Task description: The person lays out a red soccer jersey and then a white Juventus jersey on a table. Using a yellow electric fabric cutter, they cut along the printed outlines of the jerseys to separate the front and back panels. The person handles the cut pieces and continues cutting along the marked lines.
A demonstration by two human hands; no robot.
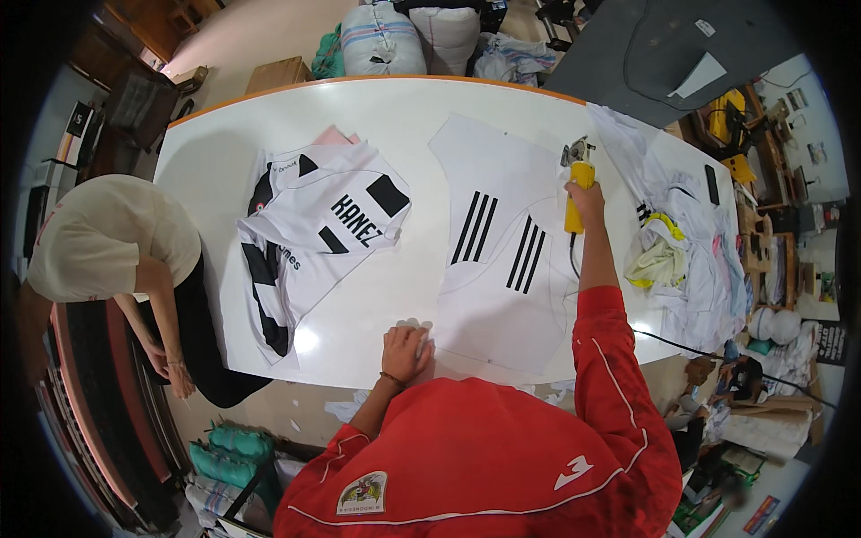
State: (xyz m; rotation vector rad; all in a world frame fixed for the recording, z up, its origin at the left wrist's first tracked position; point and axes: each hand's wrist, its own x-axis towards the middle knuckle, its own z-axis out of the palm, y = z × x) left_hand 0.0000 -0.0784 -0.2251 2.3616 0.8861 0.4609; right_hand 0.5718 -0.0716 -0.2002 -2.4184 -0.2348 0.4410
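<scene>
My right hand (586, 202) is closed round the yellow body of an electric rotary cutter (578, 173), its metal cutting head pointing away from me. The cutter sits at the far right edge of a white printed panel (489, 170), cloth or paper, which lies flat on the table. Two sets of black stripes and thin curved outlines mark the panel. My left hand (406, 351) rests on the tabletop by the panel's near left edge, fingers slightly bent, holding nothing. Left of the panel lies a stack of white and black jersey pieces (332, 211), with lettering and a bit of pink fabric behind.
The white table (359, 108) has an orange far edge. Crumpled white and yellow-green fabric (686, 242) and a dark phone-like object (711, 184) lie at its right. The cutter's black cord (682, 345) trails off right. Another person (121, 242) sits bent at the left end. Stuffed sacks (383, 40) stand beyond.
</scene>
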